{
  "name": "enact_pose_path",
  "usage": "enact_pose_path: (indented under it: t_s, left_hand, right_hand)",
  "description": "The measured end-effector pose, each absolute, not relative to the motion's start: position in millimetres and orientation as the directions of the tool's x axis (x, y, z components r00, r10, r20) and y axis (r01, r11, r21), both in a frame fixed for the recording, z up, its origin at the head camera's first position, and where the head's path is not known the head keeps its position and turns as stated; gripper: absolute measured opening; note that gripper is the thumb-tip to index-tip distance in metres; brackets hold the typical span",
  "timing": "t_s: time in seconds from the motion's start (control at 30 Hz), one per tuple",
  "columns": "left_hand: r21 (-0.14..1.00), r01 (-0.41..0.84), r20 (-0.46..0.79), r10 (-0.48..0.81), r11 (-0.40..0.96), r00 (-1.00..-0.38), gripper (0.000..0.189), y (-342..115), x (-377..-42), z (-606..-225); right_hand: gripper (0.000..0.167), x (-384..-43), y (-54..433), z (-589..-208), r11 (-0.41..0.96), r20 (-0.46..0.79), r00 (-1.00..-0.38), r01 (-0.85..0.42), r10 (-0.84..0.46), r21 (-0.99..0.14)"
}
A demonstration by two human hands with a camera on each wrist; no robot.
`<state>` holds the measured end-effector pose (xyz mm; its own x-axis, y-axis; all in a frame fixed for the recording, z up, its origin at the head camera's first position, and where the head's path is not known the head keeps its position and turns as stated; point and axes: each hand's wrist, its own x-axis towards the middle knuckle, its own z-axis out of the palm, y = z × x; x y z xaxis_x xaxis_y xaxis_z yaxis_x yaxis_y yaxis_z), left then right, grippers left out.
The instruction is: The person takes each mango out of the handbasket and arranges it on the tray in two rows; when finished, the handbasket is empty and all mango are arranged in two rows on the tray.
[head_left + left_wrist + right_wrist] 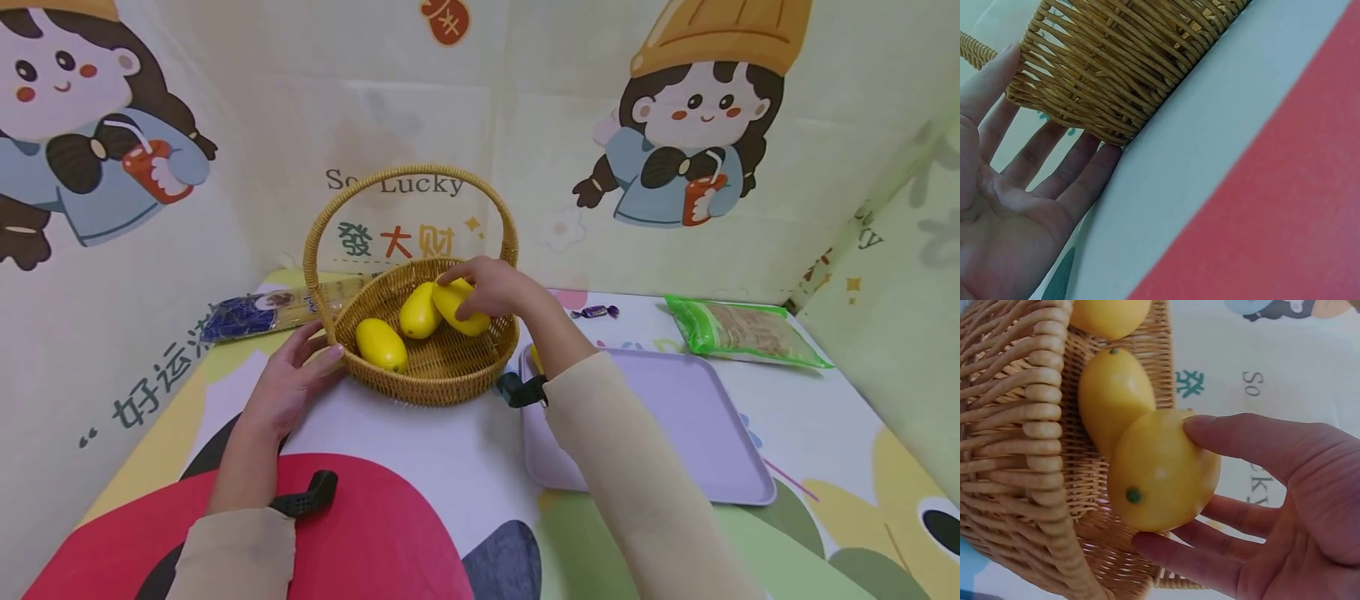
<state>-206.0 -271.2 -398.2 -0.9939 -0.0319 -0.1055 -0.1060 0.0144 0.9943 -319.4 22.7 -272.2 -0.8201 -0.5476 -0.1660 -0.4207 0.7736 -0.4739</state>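
A wicker basket [420,390] with a tall arched handle stands at the back of the table. My right hand [495,287] holds a smooth yellow mango [1163,472] between thumb and fingers, inside the basket's right part. The mango's green stem end shows in the right wrist view. Two more mangoes, one in the middle [420,311] and one at the left [381,345], lie in the basket. My left hand [288,379] touches the basket's left side, its fingers fairly straight and thumb at the rim, as the left wrist view [1029,206] also shows.
A lilac tray [675,425] lies right of the basket, partly covered by my right arm; a bit of something yellow [536,358] shows on it. Behind it are a purple-wrapped candy [595,312] and a green packet [750,332]. A blue-ended packet [255,315] lies behind the basket's left.
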Motion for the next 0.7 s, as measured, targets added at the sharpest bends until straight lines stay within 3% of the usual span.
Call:
enact_pose_path:
  t_s: [0.37,0.7]
  left_hand:
    - [0.994,-0.110,-0.109,-0.025,0.024,-0.994,0.085,-271,-205,-395]
    - [0.993,-0.119,-0.119,-0.034,0.009,-0.992,0.085,-271,-205,-397]
  right_hand:
    - [0.052,-305,45,-263,0.684,-0.091,-0.800,-0.442,-0.593,-0.580]
    - [0.055,-288,65,-254,0.668,-0.076,-0.784,-0.469,-0.616,-0.577]
